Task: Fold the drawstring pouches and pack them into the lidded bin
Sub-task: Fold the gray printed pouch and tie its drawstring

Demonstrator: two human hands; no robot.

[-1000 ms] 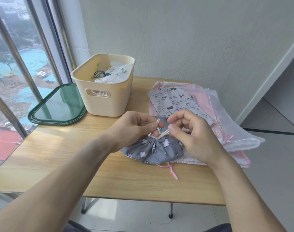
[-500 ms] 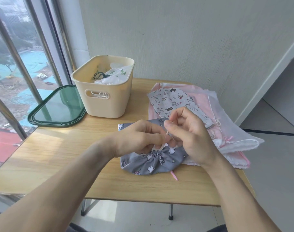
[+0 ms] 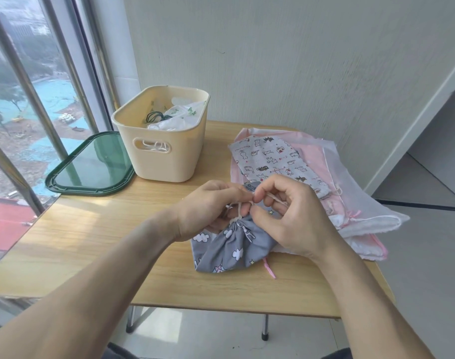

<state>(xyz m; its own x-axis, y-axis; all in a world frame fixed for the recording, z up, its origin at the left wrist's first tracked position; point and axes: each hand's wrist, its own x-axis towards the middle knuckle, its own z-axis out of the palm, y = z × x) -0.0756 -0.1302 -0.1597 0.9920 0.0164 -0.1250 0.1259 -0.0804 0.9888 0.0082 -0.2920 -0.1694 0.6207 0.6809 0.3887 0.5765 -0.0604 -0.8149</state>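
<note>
With your left hand (image 3: 208, 206) and right hand (image 3: 286, 211) both pinching the cord (image 3: 243, 203), grip the soft, light grey pouch (image 3: 231, 247) at its gathered neck, frame centre.

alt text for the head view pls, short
Both hands, left hand and right hand, pinch the drawstring of a cinched grey pouch on a wooden table; a cream bin, lid off, stands behind.

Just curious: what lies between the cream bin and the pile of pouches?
Only bare wooden table separates the bin from the pile, in the head view.
</note>
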